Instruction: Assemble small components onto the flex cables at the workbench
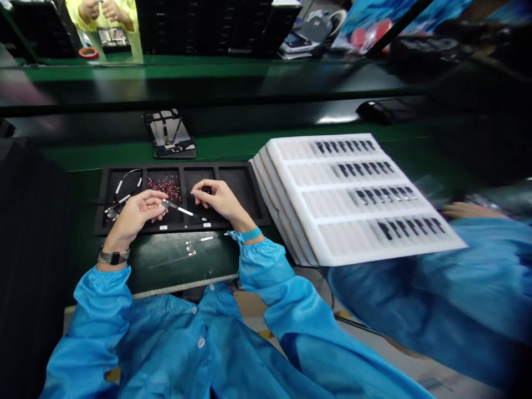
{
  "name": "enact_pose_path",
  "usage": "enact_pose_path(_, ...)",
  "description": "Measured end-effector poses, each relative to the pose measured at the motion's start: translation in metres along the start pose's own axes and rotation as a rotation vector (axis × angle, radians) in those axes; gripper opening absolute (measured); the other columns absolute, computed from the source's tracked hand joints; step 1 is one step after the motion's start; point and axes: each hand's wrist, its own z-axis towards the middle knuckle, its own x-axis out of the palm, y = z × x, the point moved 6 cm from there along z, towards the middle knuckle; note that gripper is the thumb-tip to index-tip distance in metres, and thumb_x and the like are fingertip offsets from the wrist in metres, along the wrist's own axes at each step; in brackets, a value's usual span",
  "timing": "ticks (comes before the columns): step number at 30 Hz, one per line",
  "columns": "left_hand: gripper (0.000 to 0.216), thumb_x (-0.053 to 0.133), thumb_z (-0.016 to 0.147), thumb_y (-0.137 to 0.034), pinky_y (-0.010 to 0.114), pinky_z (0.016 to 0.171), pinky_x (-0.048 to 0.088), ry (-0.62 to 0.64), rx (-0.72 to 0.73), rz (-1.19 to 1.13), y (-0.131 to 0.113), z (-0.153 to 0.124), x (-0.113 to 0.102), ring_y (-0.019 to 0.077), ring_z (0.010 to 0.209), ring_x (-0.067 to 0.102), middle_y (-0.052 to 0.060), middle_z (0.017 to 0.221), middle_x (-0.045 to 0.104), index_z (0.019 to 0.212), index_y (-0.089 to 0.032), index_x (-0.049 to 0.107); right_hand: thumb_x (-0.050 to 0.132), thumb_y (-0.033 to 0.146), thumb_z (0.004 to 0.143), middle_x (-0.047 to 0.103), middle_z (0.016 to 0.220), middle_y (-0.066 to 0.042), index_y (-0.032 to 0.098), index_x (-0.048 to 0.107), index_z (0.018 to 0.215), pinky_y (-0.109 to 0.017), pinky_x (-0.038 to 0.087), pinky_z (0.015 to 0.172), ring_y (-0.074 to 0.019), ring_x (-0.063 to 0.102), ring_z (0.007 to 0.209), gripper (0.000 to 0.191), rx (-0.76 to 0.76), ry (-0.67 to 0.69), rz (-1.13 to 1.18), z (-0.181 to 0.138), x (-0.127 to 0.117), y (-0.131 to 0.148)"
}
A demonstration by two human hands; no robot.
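Left hand [133, 217] pinching small circuit module [172, 206] over black compartment tray [245, 183]; right hand [220, 200] closed on small dark part [206, 190]; second module [191, 247] lies on bench [166, 271]; white foam tray [291, 160] still loaded with black parts [366, 197].

Left hand [135, 217] above the left part of a compartmented tray [178, 167], a small flex-tailed circuit board [174, 206] pinched in its fingers and reaching toward the right hand [220, 200]. Behind the left hand, tiny red parts [164, 187] in the second compartment; to their left, a looped cable [127, 185] in the end compartment. Right hand over the third compartment, a small dark part [206, 190] between its fingertips. Nearer than both hands, a second flex-tailed board [193, 244] on a bench mat [162, 271]. Right of the right hand, a stack of foam trays [332, 149], dark components [366, 194] in rows on top. Beyond the compartmented tray, a metal-framed fixture [168, 133]. Farther behind, a co-worker's hands [102, 8].
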Motion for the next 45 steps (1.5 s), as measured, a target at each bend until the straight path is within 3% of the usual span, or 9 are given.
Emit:
enact_pose_path(7, 0.040, 0.092, 0.071, -0.036, 0.031, 0.075, 0.054, -0.010, 0.025, 0.086, 0.010, 0.004, 0.007, 0.0173, 0.076, 0.068, 0.006, 0.084, 0.076, 0.100, -0.015, 0.076, 0.077, 0.049, 0.090, 0.076, 0.076, -0.004, 0.017, 0.070, 0.088, -0.026, 0.045, 0.054, -0.0113, 0.057, 0.052, 0.033, 0.009, 0.124, -0.050, -0.014, 0.026, 0.010)
enact_pose_path(16, 0.042, 0.090, 0.076, -0.043, 0.036, 0.089, 0.057, 0.007, 0.078, 0.162, 0.014, 0.005, 0.011, 0.0229, 0.090, 0.074, 0.010, 0.095, 0.080, 0.105, -0.014, 0.081, 0.076, 0.049, 0.092, 0.077, 0.081, -0.004, 0.018, 0.069, 0.088, -0.029, 0.051, 0.062, -0.0144, 0.066, 0.058, 0.032, -0.010, 0.140, -0.058, -0.018, 0.039, 0.008)
enact_pose_path(23, 0.043, 0.088, 0.078, -0.045, 0.037, 0.088, 0.057, 0.015, 0.070, 0.232, 0.015, 0.005, 0.012, 0.0245, 0.091, 0.074, 0.010, 0.095, 0.082, 0.105, -0.013, 0.083, 0.073, 0.041, 0.094, 0.077, 0.084, -0.004, 0.019, 0.071, 0.086, -0.030, 0.053, 0.068, -0.0164, 0.067, 0.065, 0.024, -0.058, 0.150, -0.140, -0.021, 0.041, 0.010)
enact_pose_path(30, 0.039, 0.087, 0.078, -0.045, 0.037, 0.085, 0.057, 0.015, 0.054, 0.238, 0.014, 0.003, 0.012, 0.0232, 0.086, 0.072, 0.009, 0.091, 0.081, 0.102, -0.013, 0.085, 0.073, 0.034, 0.091, 0.079, 0.087, -0.004, 0.020, 0.073, 0.083, -0.035, 0.054, 0.085, -0.0222, 0.070, 0.083, 0.016, -0.154, 0.126, -0.248, -0.021, 0.038, 0.015)
enact_pose_path(45, 0.040, 0.087, 0.075, -0.042, 0.034, 0.076, 0.055, 0.013, 0.026, 0.197, 0.017, 0.004, 0.011, 0.0202, 0.077, 0.068, 0.009, 0.087, 0.079, 0.103, -0.013, 0.086, 0.071, 0.034, 0.093, 0.078, 0.089, -0.005, 0.020, 0.070, 0.083, -0.035, 0.054, 0.085, -0.0218, 0.069, 0.083, 0.017, -0.204, 0.109, -0.271, -0.023, 0.038, 0.017)
